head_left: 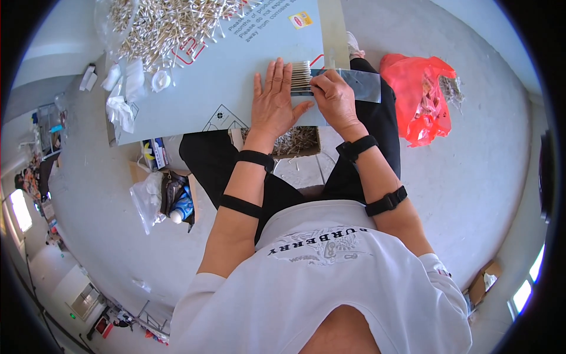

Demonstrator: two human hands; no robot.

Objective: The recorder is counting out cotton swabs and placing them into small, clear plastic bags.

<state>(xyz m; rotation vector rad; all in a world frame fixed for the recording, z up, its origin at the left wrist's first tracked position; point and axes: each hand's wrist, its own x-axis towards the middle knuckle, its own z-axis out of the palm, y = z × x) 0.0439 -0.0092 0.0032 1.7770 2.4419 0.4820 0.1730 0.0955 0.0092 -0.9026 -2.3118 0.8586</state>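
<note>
A row of cotton swabs (pixel 300 75) lies side by side on the light grey board (pixel 236 97), near its right edge. My left hand (pixel 272 97) is flat on the board, fingers stretched out, its index finger along the left side of the row. Just right of the row, my right hand (pixel 334 97) is closed in a pinch on a clear plastic bag (pixel 367 85), which reaches past the board's edge over my right thigh. The row's right end lies close to the bag's mouth; my fingers partly hide how far the swabs sit inside.
A large heap of loose cotton swabs (pixel 168 29) covers the board's far left. Nearby are a white tape roll (pixel 161 81) and crumpled tissue (pixel 120 112). A box of swabs (pixel 300 141) stands below the board between my legs. A red plastic bag (pixel 413 100) sits on the floor at right.
</note>
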